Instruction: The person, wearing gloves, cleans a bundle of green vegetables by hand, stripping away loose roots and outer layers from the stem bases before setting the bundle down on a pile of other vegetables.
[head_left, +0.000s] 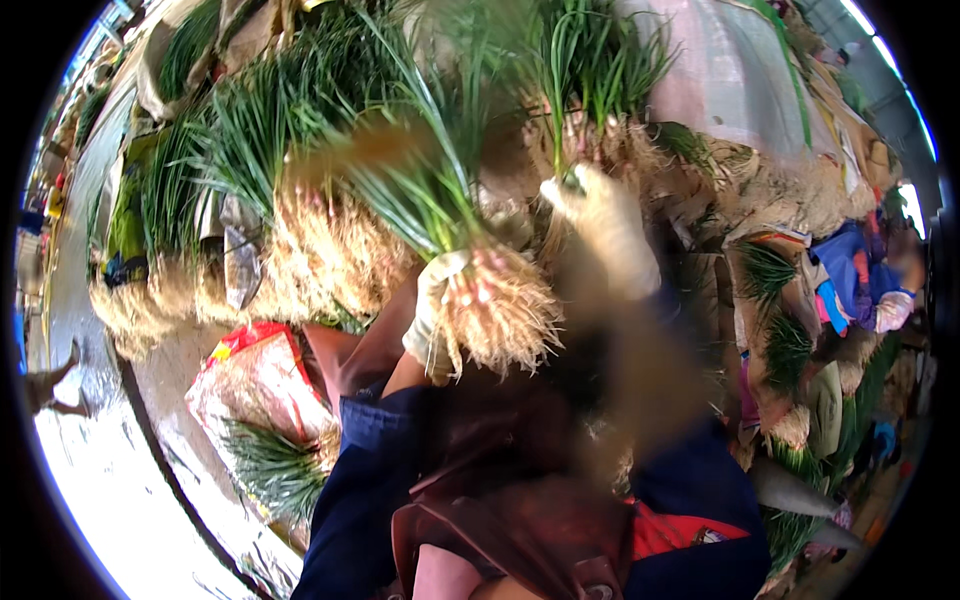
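My left hand [429, 312], in a pale glove, is closed round a bunch of green onions [495, 300]. Its tangled, pale roots face me, and the long green leaves point away to the upper left. To its right, my gloved right hand [607, 220] reaches forward, with thumb and fingers pinched at the base of a green onion stalk [558, 115]. That stalk stands at the near edge of a heap of green onions [610, 75]. A brown blur over the picture hides part of my right forearm.
More green onions with thick roots [325, 235] are lined up at the left. A red and white bag [262, 375] lies beside my left arm, near loose green onions [265, 465]. A pale woven sheet [725, 80] lies at the far right. Another person [860, 275] is at the right.
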